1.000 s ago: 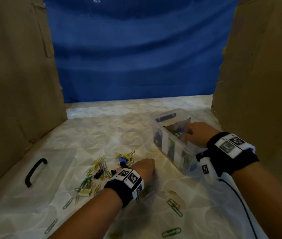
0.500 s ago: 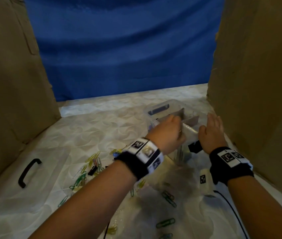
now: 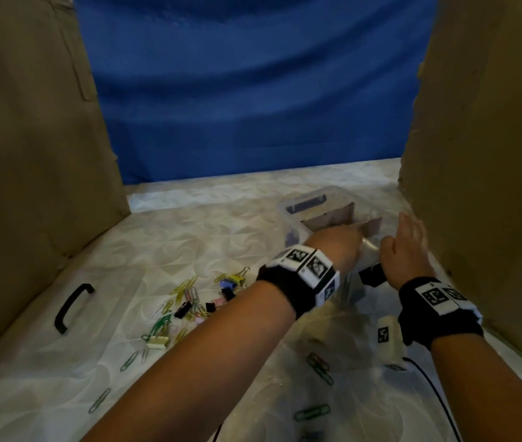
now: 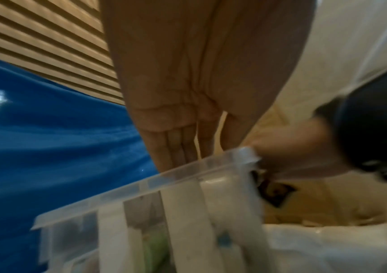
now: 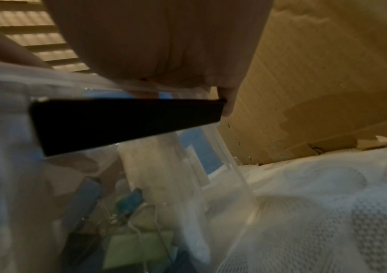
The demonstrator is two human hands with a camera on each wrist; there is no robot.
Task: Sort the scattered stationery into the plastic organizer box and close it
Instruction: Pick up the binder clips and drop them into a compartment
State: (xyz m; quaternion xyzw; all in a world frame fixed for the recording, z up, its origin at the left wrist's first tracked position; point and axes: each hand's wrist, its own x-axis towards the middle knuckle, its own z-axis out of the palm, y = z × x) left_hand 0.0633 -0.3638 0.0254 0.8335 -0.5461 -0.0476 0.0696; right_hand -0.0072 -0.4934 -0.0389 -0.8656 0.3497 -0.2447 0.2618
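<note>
The clear plastic organizer box (image 3: 288, 215) stands open at the right of the table, with cardboard dividers inside. My left hand (image 3: 339, 242) reaches over its near part. In the left wrist view its fingers (image 4: 183, 144) point straight down past the box rim (image 4: 187, 170), and the fingertips are hidden behind it. My right hand (image 3: 409, 237) rests with spread fingers on the box's right side, its palm (image 5: 164, 46) lying on the rim above a black latch (image 5: 127, 122). Binder clips show through the box wall (image 5: 5, 110). Scattered paper clips and binder clips (image 3: 189, 304) lie left of my left forearm.
The clear lid (image 3: 30, 346) with its black handle (image 3: 73, 306) lies flat at the left. Loose paper clips (image 3: 318, 366) lie near the front. Cardboard walls stand at the left (image 3: 30, 154) and close on the right (image 3: 492, 186). A blue cloth (image 3: 253, 90) hangs behind.
My left hand left the clip pile and came up over the box. My right hand came out of the box and moved to its right side.
</note>
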